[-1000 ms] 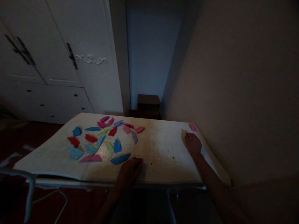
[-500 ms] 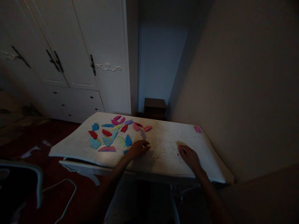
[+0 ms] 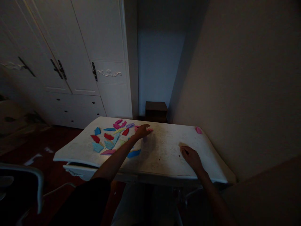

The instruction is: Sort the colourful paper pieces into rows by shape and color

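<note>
Partly hidden, pink paper (image 3: 151,129) behind spread-fingered left hand (image 3: 142,131); right hand (image 3: 190,156), grip unclear.

Paper pieces (image 3: 108,136) crowding left on the tabletop (image 3: 169,166) | lone piece (image 3: 198,130) out at far right corner | wardrobe (image 3: 113,100) behind, left | wall (image 3: 240,94) right

- My bare left hand (image 3: 142,132), fingers parted, partly hides a coral-pink folded-paper boat (image 3: 151,129).
- Nearer me than those fingers: a blue folded-paper boat (image 3: 134,153).
- Beyond my curled bare right hand (image 3: 191,156): a bright-pink paper piece (image 3: 198,130).
</note>
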`<state>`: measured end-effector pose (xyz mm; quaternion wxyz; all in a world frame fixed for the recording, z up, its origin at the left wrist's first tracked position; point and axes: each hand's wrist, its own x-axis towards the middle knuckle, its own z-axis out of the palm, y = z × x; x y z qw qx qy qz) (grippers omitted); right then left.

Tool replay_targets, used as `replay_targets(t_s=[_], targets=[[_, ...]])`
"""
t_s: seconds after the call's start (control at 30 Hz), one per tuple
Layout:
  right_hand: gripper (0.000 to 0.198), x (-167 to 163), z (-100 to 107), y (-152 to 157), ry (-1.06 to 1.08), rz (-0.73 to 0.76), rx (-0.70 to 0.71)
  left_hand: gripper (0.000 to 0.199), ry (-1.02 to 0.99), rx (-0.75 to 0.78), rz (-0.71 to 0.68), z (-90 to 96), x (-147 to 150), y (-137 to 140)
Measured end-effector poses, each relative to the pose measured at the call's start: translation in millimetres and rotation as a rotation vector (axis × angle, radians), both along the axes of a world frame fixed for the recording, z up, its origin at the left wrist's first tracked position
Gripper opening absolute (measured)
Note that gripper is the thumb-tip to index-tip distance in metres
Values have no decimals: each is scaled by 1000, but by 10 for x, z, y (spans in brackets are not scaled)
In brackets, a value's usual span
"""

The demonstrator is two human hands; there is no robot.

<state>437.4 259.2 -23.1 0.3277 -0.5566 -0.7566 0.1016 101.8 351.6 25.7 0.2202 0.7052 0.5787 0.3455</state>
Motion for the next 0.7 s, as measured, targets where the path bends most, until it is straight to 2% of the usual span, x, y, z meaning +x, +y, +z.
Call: replay_targets(t_s=[0.17, 0.33, 0.53, 0.7], targets=[[35, 4, -21, 9, -2, -9, -5, 35, 214, -74, -21, -76, 58, 269], [37, 12, -60, 17, -15, -16, 7, 34, 292, -98, -11, -70, 58, 333], [37, 12, -81, 22, -17, -16, 15, 46, 162, 8, -29, -3, 209, 218], [34, -5, -29, -2, 13, 6, 11, 58, -3, 61, -85, 59, 543, 160]])
